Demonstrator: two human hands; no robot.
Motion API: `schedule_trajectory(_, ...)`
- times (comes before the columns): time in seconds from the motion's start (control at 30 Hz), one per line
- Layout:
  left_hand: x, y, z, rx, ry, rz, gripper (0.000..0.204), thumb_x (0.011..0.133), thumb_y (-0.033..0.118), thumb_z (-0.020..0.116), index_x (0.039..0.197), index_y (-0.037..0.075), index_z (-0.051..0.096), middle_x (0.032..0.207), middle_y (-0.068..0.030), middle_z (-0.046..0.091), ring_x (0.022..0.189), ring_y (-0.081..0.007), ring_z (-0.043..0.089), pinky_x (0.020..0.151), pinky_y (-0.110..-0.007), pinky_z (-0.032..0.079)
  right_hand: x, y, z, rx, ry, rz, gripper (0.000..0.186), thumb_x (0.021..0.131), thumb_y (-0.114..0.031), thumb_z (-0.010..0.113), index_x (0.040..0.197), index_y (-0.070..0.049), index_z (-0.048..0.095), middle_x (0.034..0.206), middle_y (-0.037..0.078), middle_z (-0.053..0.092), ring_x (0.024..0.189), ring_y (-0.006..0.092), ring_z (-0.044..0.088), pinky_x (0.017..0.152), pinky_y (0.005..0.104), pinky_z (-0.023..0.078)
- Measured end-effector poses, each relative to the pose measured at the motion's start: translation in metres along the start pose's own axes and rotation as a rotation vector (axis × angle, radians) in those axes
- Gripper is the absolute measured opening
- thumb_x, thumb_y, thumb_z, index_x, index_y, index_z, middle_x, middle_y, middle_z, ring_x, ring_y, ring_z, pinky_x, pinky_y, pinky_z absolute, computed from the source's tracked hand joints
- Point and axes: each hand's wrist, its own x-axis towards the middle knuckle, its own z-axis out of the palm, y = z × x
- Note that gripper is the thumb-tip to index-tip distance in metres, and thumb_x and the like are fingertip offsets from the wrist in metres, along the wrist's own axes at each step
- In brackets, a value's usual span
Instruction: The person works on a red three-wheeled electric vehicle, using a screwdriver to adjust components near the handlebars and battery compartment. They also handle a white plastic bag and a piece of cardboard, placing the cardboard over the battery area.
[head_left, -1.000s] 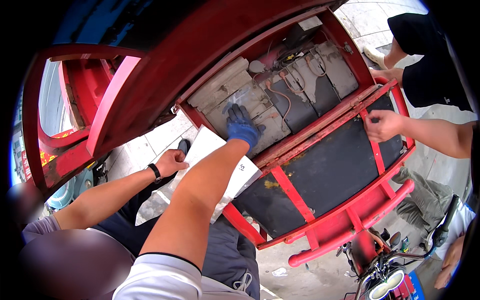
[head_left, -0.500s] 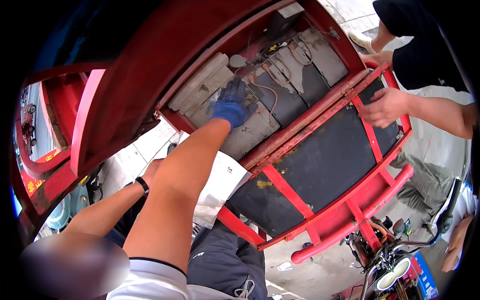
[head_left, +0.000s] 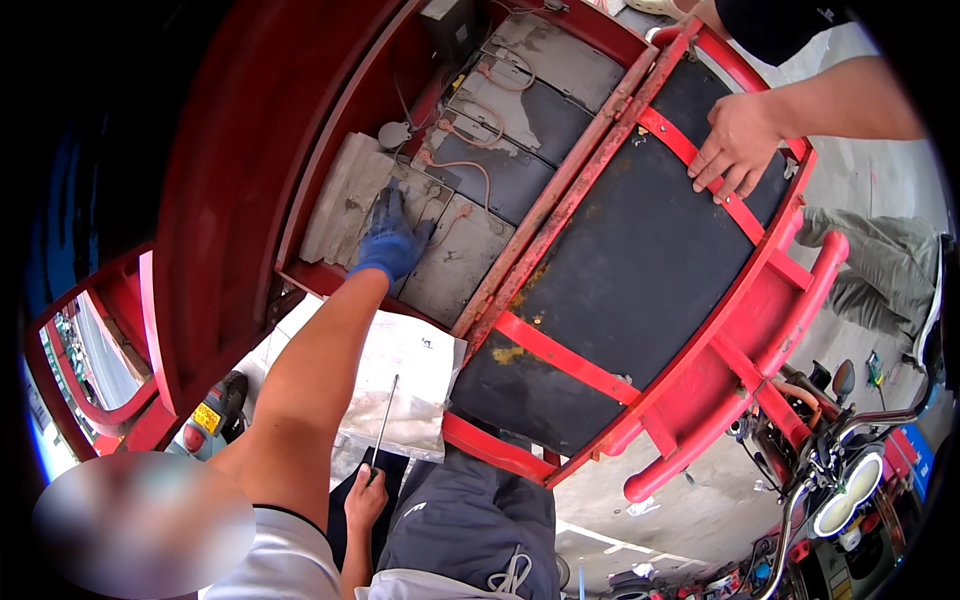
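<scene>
Up in the red vehicle's battery bay, the left hand in a blue glove lies spread flat on a battery. That battery is a dusty grey block with a scuffed top, sitting in a row with darker ones, orange wires looping between them. Down low, the right hand is closed round a thin rod. Someone else's hand rests on the red frame.

Head camera looks down, close, onto the battery compartment.
</scene>
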Motion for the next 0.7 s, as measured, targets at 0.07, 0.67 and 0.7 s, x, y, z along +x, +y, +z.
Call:
schedule_trajectory(0.07,-0.008,-0.018,0.007,0.093,-0.003,0.042,0.085,0.083,0.040,0.060,0.145,-0.001,0.019,0.149,-0.0245,0.022,0.139,-0.0355,0.024,0.113,-0.038,0.024,0.005,-0.001,-0.002,0.017,-0.026,0.027,0.039,0.078,-0.029,0.075,0.102,0.000,0.063,0.098,0.014,0.066,0.084,0.0329,0.060,0.078,0.0428,0.048)
schedule_trajectory(0.67,0.058,-0.029,-0.035,-0.758,-0.143,-0.543,0.043,0.077,0.053,0.069,0.068,0.012,0.059,0.056,0.0000,0.055,0.041,-0.0118,0.049,0.041,-0.027,0.038,0.003,0.000,0.007,0.106,-0.015,0.091,0.027,0.078,-0.009,0.070,0.100,0.004,0.060,0.095,0.015,0.059,0.083,0.0295,0.058,0.076,0.0390,0.050)
schedule_trajectory(0.7,0.062,-0.032,-0.035,-0.733,-0.144,-0.537,0.043,0.076,0.054,0.070,0.067,0.013,0.058,0.057,0.0000,0.056,0.042,-0.0124,0.050,0.041,-0.028,0.038,0.008,-0.003,0.010,0.092,-0.014,0.070,0.027,0.078,-0.008,0.069,0.100,0.004,0.059,0.095,0.015,0.059,0.083,0.0294,0.058,0.076,0.0391,0.050)
